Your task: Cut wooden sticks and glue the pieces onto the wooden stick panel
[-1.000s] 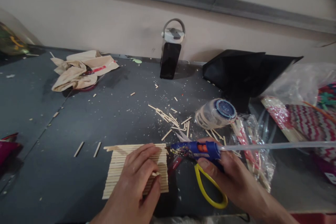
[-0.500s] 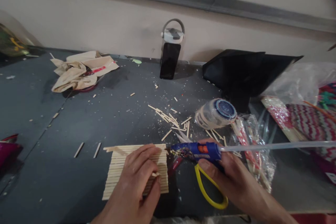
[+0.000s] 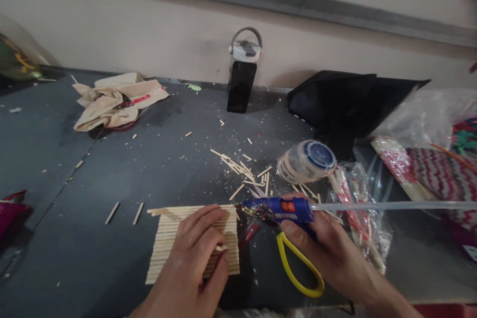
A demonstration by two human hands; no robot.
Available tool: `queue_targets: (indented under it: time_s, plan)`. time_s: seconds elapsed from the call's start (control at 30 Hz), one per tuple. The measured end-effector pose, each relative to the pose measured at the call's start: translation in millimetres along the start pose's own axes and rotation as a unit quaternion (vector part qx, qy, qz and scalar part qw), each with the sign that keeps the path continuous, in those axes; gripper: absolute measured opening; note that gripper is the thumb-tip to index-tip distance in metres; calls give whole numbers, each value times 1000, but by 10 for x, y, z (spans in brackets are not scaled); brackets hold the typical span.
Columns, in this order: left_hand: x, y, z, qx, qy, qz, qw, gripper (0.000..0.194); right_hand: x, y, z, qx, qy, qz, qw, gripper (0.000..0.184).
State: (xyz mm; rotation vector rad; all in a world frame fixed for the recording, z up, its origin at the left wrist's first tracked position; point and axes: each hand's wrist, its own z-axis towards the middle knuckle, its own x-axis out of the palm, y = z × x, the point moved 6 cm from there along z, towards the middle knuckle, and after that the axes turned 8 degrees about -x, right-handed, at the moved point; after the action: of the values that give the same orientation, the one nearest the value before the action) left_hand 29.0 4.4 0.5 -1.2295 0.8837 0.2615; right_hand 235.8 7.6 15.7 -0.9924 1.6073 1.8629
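A flat panel of wooden sticks (image 3: 164,248) laid side by side lies on the dark table. My left hand (image 3: 197,248) rests over it, thumb and index finger pinching a short wooden stick (image 3: 220,248); most of that stick is hidden by my fingers. In my right hand (image 3: 328,243) is a blue glue gun (image 3: 286,210), with a long clear glue stick (image 3: 380,206) out of its back. Its nozzle points left, close to the panel's upper right corner. Under the gun lie scissors, their yellow handle (image 3: 300,268) beside my right thumb.
Cut stick pieces (image 3: 238,168) are scattered beyond the gun, near a clear jar with a blue lid (image 3: 307,160). Two short sticks (image 3: 138,213) lie left of the panel. A phone (image 3: 242,87) leans on a bottle at the wall. Plastic packets (image 3: 357,208) lie at right.
Both hands keep nearly the same place. The glue gun and its glue stick shift only very slightly; the panel stays put.
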Motion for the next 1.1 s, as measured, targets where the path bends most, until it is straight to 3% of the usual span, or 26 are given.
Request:
queue_targets:
  time_s: [1.1]
  plan:
    - [26,42,-21,-13,7,-8,1000,18,-17,93,8,1,-4,5,1000,26]
